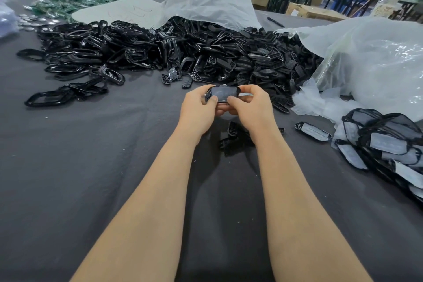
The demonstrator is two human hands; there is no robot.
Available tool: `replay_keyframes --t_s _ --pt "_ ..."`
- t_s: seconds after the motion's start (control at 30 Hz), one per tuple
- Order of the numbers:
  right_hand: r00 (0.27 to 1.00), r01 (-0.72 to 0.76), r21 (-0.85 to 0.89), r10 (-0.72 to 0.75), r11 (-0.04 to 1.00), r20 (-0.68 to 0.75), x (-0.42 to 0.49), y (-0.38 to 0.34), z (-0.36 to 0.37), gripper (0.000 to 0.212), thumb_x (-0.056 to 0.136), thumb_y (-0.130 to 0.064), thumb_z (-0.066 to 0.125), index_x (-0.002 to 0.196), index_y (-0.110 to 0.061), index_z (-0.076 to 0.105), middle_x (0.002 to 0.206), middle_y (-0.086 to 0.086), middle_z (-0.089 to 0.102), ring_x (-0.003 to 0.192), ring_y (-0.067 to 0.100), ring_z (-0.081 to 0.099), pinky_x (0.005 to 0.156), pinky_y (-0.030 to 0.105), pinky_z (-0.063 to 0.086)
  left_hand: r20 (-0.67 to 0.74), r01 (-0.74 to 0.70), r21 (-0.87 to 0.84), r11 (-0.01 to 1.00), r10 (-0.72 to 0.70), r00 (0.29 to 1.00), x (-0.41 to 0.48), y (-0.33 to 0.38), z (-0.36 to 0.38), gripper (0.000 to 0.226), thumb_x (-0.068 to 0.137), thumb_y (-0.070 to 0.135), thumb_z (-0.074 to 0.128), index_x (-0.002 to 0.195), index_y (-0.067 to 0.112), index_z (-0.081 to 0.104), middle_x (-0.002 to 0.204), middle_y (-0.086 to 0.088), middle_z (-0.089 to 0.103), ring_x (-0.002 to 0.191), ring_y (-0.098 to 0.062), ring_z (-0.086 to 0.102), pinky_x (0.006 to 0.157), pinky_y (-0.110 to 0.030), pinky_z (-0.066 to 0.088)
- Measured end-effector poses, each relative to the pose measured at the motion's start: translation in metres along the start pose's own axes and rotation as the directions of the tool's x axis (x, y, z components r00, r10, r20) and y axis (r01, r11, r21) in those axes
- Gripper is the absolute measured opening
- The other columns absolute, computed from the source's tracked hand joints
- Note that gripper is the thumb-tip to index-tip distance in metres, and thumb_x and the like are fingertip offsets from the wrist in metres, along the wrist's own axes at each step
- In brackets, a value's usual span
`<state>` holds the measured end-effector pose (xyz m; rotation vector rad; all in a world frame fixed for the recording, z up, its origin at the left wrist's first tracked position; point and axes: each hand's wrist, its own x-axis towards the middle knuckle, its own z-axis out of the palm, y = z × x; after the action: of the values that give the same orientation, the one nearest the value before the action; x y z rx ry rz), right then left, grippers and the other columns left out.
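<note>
Between both hands [225, 104], black key-fob shell [223, 94], thumbs on top.

2 hands, left hand [198, 110] and right hand [250, 107], sharing 1 black shell [223, 93]. 1 big heap of black frames and button pads [174, 52] on the tabletop [80, 155], far too many to count. 1 pile of green circuit boards [68, 3], uncountable. 1 black pen [275, 22]. 2 clear plastic bags: rear bag [206, 0], right bag [377, 57]. 1 stack of grey-faced shells [384, 144], number unclear, plus 1 single grey-faced shell [312, 131] lying apart. A few loose black parts [234, 137] under the wrists, count unclear
</note>
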<state>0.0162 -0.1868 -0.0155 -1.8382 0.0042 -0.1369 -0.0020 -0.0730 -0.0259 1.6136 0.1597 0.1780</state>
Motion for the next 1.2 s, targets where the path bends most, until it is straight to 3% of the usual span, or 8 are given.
replay_keyframes --t_s 0.13,0.4,0.7,0.8,0.87,0.9,1.07,1.2 --pt "1.000 0.019 0.056 -0.019 0.998 -0.013 0.000 -0.001 -0.002 0.012 0.090 -0.004 0.059 0.094 -0.014 0.055 0.075 -0.002 0.063 0.058 0.004 0.063 0.058 0.016 0.054 -0.011 0.003 -0.007 1.000 -0.003 1.000 -0.002 0.002 -0.001 0.034 0.099 0.003 0.046 0.129 0.015 0.054 0.096 -0.009 0.071 0.075 -0.012 0.070 0.072 -0.022 0.057" --pt "0.997 -0.050 0.069 0.055 0.996 -0.062 -0.001 -0.006 -0.009 0.009 0.090 -0.006 0.057 0.096 -0.013 0.055 0.083 0.006 0.066 0.062 0.010 0.065 0.061 0.023 0.056 -0.053 -0.007 -0.032 0.999 0.006 0.999 -0.014 0.015 0.009 0.018 0.096 0.005 0.050 0.092 0.021 0.043 0.075 -0.004 0.069 0.059 -0.004 0.068 0.058 -0.016 0.054" --pt "0.922 -0.032 0.043 0.046 0.999 -0.384 -0.016 -0.011 -0.109 0.018 0.088 -0.012 0.062 0.082 -0.023 0.050 0.089 0.011 0.068 0.081 0.028 0.069 0.083 0.048 0.055 0.124 -0.135 0.052 0.990 0.128 0.984 -0.029 0.055 0.106 0.016 0.091 0.009 0.057 0.092 0.021 0.047 0.095 -0.011 0.066 0.088 -0.029 0.067 0.086 -0.048 0.055" --pt "0.842 -0.051 0.046 0.068 0.998 -0.534 -0.032 -0.003 -0.160 0.015 0.088 -0.011 0.061 0.081 -0.020 0.053 0.083 0.012 0.068 0.068 0.021 0.069 0.076 0.042 0.058 0.245 -0.192 0.084 0.978 0.166 0.955 -0.042 0.063 0.157 0.015 0.091 0.012 0.059 0.091 0.025 0.051 0.087 -0.005 0.067 0.082 -0.022 0.068 0.083 -0.034 0.056" --pt "0.787 -0.086 -0.006 0.064 0.996 -0.614 -0.043 0.004 -0.191 0.003 0.089 -0.012 0.059 0.088 -0.011 0.057 0.079 0.013 0.069 0.065 0.020 0.069 0.076 0.041 0.058 0.295 -0.250 0.139 0.958 0.201 0.934 -0.053 0.066 0.189 0.011 0.091 0.014 0.059 0.100 0.021 0.055 0.088 0.000 0.066 0.074 -0.014 0.061 0.064 -0.007 0.045" --pt "0.760 -0.116 -0.059 0.050 0.991 -0.648 -0.047 0.008 -0.205 0.008 0.090 -0.013 0.058 0.089 -0.006 0.060 0.075 0.012 0.069 0.065 0.020 0.069 0.077 0.043 0.057 0.309 -0.277 0.169 0.946 0.216 0.926 -0.059 0.067 0.205 0.014 0.091 0.014 0.059 0.104 0.018 0.057 0.090 0.000 0.064 0.075 -0.015 0.057 0.059 -0.008 0.039" --pt "0.697 -0.330 -0.314 0.006 0.890 -0.717 -0.059 0.026 -0.243 0.024 0.093 -0.023 0.054 0.091 -0.002 0.065 0.089 0.010 0.069 0.088 0.023 0.064 0.067 0.026 0.040 0.357 -0.295 0.432 0.852 0.139 0.924 -0.073 0.057 0.257 0.028 0.094 0.027 0.055 0.121 0.020 0.059 0.121 -0.006 0.060 0.114 -0.027 0.054 0.096 -0.040 0.042" --pt "0.645 -0.385 -0.314 0.010 0.868 -0.764 -0.060 0.035 -0.243 0.024 0.093 -0.019 0.055 0.113 -0.006 0.049 0.105 0.008 0.059 0.085 0.016 0.043 0.061 0.019 0.023 0.336 -0.291 0.569 0.769 0.106 0.936 -0.077 0.045 0.267 0.033 0.095 0.034 0.053 0.127 0.025 0.056 0.133 -0.007 0.045 0.126 -0.031 0.041 0.104 -0.044 0.030"
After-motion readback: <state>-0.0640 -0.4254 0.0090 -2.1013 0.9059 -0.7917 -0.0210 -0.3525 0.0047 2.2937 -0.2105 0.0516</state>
